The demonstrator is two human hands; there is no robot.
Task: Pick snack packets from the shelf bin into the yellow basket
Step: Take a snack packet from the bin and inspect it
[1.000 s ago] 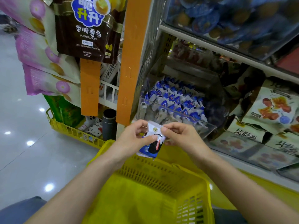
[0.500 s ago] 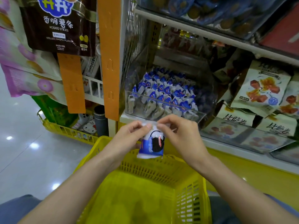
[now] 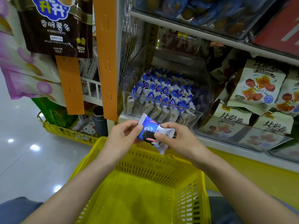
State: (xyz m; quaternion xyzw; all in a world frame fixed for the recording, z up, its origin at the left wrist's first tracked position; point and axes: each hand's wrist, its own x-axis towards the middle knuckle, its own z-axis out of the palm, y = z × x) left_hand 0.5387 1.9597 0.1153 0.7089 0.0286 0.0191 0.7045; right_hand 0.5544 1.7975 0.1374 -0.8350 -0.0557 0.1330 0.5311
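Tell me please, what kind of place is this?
Most likely a snack aisle in a shop or supermarket: a clear bin on the shelf is full of snack packets, a bag of potato sticks hangs on display, and a yellow basket sits below.

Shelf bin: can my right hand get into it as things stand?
Probably, once freed: the bin lies open-topped just beyond the right hand, nothing across it, but that hand and the left hand both pinch a packet.
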